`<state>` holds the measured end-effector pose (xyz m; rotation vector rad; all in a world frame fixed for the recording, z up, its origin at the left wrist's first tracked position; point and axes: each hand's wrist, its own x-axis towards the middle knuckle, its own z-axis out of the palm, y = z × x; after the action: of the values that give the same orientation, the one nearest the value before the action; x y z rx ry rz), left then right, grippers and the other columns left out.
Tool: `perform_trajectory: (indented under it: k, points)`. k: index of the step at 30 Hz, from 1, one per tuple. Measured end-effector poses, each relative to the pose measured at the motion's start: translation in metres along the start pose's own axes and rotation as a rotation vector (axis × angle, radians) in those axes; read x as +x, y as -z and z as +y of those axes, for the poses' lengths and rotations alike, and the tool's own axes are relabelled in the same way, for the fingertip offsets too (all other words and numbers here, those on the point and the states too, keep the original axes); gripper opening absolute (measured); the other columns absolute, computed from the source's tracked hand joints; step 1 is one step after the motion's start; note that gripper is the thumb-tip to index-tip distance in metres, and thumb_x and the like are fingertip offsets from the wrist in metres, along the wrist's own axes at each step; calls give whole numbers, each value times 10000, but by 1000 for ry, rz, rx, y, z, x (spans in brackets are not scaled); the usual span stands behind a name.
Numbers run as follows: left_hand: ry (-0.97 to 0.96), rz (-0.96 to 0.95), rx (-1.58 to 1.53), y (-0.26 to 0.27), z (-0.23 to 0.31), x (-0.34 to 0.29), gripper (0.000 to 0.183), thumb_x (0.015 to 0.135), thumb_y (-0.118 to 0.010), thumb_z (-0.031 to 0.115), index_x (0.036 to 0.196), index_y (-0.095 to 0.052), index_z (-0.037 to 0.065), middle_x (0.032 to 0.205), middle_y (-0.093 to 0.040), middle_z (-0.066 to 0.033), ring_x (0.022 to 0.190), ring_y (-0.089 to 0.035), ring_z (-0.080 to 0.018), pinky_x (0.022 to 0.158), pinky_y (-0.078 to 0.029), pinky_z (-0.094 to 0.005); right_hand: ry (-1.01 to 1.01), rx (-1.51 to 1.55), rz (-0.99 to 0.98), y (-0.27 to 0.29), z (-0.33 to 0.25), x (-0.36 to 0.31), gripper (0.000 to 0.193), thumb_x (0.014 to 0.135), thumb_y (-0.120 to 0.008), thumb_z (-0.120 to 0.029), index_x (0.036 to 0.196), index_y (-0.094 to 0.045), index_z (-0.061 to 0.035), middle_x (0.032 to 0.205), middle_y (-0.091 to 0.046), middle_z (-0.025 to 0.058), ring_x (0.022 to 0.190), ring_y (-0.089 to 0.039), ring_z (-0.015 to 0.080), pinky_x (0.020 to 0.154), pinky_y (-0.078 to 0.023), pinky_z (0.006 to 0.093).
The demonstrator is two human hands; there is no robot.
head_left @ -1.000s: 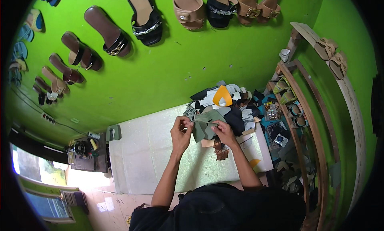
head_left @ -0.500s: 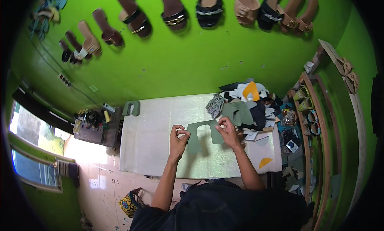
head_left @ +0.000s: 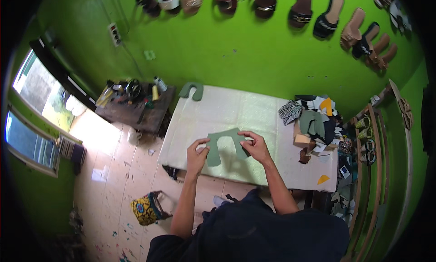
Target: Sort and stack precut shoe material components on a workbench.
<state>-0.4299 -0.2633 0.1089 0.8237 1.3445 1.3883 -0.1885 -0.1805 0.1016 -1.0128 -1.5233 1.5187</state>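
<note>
Between my two hands a U-shaped green piece of sheet material [head_left: 214,157] is held up over the table, its opening facing down toward me. My left hand [head_left: 197,156] pinches its left edge between thumb and fingers. On the other side my right hand [head_left: 257,149] grips the upper right edge the same way. A similar green U-shaped piece or stack [head_left: 197,93] lies at the table's far left corner. The pale table [head_left: 263,114] stretches under both hands.
Scraps, including green offcuts [head_left: 309,121], pile up at the table's right. A yellow scrap [head_left: 323,179] lies near its right front corner. A small dark workbench [head_left: 136,114] stands left; a patterned bag [head_left: 146,208] is on the floor. A wooden rack [head_left: 373,126] borders the right side.
My view has swung left, so the table and wall sandals appear farther right. Both hands keep hold of the green piece, which now tilts a little, right side higher.
</note>
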Motion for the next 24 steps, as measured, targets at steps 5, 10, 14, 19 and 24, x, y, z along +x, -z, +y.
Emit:
perform_trajectory:
  k: [5,10,14,19,24]
  points:
    - [-87,15,52,74,17,-18,497,801,-593,-108,1292,-581,-33,1109,-662,-67,769,-629,-64,691,-501,-199,22,42,-138,-72,-16,11,433,866,-677,9,1287,-621,-75,1056,-627,28,702,-531,24,661,-491,212]
    - [-107,40,64,127,16,-23,555,761,-630,-124,1301,-590,-5,1295,-602,-95,871,-636,-116,792,-524,-246,20,-111,-220,-118,-16,28,510,827,-707,11,1311,-619,-126,1090,-646,67,733,-573,86,703,-522,261]
    - [-101,72,104,155,18,-12,565,759,-639,-130,1307,-587,0,1304,-597,-93,884,-635,-120,797,-526,-247,47,-140,-255,-142,-8,52,509,820,-718,0,1305,-621,-120,1130,-645,61,733,-583,96,698,-524,262]
    - [-75,64,111,184,19,26,563,769,-650,-120,1315,-579,-3,1315,-591,-90,894,-638,-120,797,-528,-246,63,-155,-262,-167,-4,92,549,797,-705,25,1318,-607,-115,1258,-609,60,761,-606,114,694,-532,262]
    - [-50,37,186,207,27,79,597,766,-649,-134,1333,-582,44,1348,-560,-90,916,-640,-132,780,-543,-259,66,-113,-228,-184,12,137,609,776,-698,51,1345,-587,-134,1285,-604,54,820,-613,134,701,-549,274]
